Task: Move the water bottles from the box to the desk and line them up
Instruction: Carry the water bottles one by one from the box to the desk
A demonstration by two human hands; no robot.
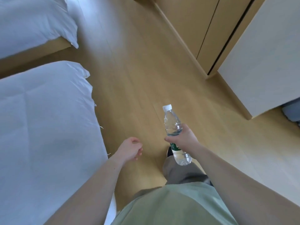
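A clear water bottle (pixel 171 122) with a white cap and a green label is in my right hand (pixel 185 138), which grips it around the middle. The bottle tilts, cap pointing away from me, above the wooden floor. My left hand (pixel 130 148) hangs to the left of it at about the same height, fingers loosely curled with nothing in them. Neither the box nor the desk is in view.
A bed with white bedding (pixel 45 127) runs along my left; a second bed (pixel 32 25) lies further back. Wooden wardrobe doors (pixel 199 30) and a pale panel (pixel 266 62) stand on the right. Light wooden floor (pixel 138 78) stretches ahead between them.
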